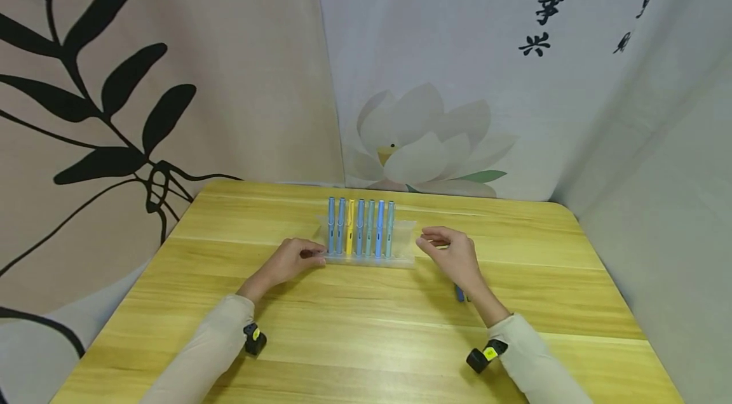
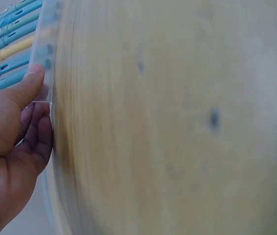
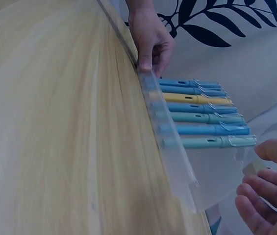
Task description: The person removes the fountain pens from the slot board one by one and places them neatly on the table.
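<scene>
A clear plastic pen stand (image 1: 405, 251) sits toward the back of the table with several capped pens upright in a row. Most are blue or green; a yellow pen (image 1: 350, 226) stands among them. My left hand (image 1: 294, 258) pinches the stand's left end, and the left wrist view shows the thumb (image 2: 33, 78) on the front lip. Off the stand's right end is my right hand (image 1: 454, 255), fingers loosely bent and holding nothing. In the right wrist view its fingers (image 3: 261, 196) hang near the nearest green pen (image 3: 212, 142).
Partly hidden under the right forearm, a small dark blue object (image 1: 459, 293) lies on the wooden table (image 1: 354, 340). Behind the table hang a curtain with a leaf print (image 1: 122, 80) and a pale cloth with a lotus (image 1: 429, 137).
</scene>
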{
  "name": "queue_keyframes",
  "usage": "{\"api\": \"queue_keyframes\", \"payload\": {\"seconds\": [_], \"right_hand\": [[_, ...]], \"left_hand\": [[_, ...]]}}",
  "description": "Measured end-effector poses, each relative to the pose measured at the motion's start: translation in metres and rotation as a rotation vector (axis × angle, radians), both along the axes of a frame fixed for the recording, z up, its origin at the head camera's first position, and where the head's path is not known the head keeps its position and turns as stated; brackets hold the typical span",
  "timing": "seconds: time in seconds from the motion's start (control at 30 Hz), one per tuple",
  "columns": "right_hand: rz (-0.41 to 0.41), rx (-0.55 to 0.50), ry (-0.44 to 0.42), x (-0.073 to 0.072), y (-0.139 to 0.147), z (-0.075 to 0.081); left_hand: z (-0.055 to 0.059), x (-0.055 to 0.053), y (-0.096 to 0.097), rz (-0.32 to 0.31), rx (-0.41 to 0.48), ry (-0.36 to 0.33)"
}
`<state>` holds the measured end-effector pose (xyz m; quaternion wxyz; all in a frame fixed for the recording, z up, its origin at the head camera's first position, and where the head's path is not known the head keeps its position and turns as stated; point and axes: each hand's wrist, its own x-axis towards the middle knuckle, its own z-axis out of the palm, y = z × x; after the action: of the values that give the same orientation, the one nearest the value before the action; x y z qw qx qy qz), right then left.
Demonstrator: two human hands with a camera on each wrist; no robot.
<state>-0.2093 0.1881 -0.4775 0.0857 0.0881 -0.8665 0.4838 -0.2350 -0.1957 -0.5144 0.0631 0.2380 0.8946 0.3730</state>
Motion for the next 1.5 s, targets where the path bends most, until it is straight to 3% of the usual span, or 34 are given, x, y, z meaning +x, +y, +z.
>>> {"api": "queue_keyframes", "payload": {"seconds": [0.63, 0.87, 1.2, 1.5], "right_hand": [[0.005, -0.075, -0.132, -0.019, -0.045, -0.016], [0.020, -0.109, -0.124, -0.027, -0.052, -0.023], [-0.003, -0.078, -0.135, -0.031, -0.059, -0.026], [0.004, -0.056, -0.074, -0.033, -0.060, -0.026]], "left_hand": [[-0.002, -0.001, -0.001, -0.012, 0.046, -0.022], [-0.003, -0.002, -0.001, -0.010, 0.037, -0.020], [-0.003, 0.000, -0.002, -0.007, 0.035, -0.029], [-0.004, -0.002, -0.002, -0.008, 0.038, -0.022]]}}
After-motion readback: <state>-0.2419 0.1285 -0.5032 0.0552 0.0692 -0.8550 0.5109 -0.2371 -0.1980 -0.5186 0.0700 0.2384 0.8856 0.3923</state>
